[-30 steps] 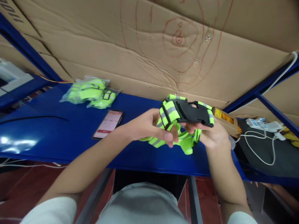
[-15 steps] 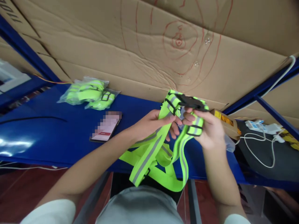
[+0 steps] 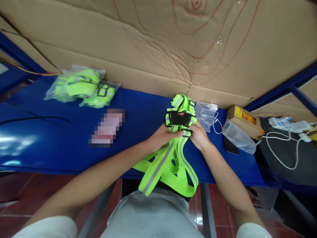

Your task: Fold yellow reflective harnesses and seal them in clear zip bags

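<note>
A neon-yellow reflective harness [image 3: 158, 168] with grey stripes is gathered between my hands, its loose straps draping over the table's front edge. My left hand [image 3: 163, 136] is closed on the straps from the left, thumb lying across them. From the right, my right hand [image 3: 198, 135] grips the same bundle near a black strap slider [image 3: 186, 132]; some of its fingers are hidden behind the webbing. Just above my fingers sits a black panel [image 3: 178, 118] framed by buckles. Another folded neon bundle [image 3: 182, 101] lies beyond it against the cardboard.
Bagged neon harnesses [image 3: 81, 86] lie at the back left of the blue table [image 3: 138, 109]. A pixelated phone [image 3: 107, 127] rests nearer. On the right are clear plastic bags [image 3: 239, 137], a small carton [image 3: 244, 120], a dark phone [image 3: 231, 146] and white cables [image 3: 282, 155]. Cardboard [image 3: 99, 39] walls the back.
My right hand has moved left and down toward my left hand, drawing the harness's two sides together. The black panel now faces up between them. The view has shifted as well.
</note>
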`<state>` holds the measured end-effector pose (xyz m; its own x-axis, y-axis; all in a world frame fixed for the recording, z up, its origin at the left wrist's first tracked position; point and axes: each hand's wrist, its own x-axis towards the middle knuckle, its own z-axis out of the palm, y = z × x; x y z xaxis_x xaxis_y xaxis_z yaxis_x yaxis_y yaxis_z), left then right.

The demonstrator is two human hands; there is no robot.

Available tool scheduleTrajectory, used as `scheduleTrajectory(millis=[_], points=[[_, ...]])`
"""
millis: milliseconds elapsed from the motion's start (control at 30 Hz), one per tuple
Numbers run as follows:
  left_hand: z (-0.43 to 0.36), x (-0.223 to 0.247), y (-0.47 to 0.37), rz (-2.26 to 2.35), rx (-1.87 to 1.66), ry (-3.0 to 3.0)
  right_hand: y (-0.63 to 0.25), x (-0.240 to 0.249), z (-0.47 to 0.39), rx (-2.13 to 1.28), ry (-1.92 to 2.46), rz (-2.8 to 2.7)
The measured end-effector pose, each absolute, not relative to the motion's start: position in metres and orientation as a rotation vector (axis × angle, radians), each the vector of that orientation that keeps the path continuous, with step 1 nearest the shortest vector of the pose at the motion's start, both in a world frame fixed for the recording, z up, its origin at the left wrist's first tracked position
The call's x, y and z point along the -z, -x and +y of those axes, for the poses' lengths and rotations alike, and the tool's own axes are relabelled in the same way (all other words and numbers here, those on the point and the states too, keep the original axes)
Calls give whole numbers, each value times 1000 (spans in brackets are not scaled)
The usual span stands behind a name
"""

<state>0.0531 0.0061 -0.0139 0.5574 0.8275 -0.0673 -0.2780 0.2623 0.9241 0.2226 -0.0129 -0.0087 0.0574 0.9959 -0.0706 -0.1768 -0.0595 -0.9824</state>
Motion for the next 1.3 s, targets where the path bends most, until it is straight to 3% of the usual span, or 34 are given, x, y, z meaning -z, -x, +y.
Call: scheduleTrajectory(millis=[300,433,533,633,1200,1300], points=[[8,33,-58,726,-817,-980,-222,23,-12,-1230,1255,-1117],[9,29,-54,672,-766,-1044,-236,22,-8,-668,1261,-1509],[11,21,-48,612,-640,-1170,-245,13,-7,-486,1233,-1614],[15,12,-41,541,-482,-1140,-251,6,-7,-519,1291,-1489],[12,19,-49,502,-616,-1130,-237,1,-14,-483,1125,-1534],[10,21,-50,562,-732,-1087,-242,-4,-17,-654,1114,-1657]])
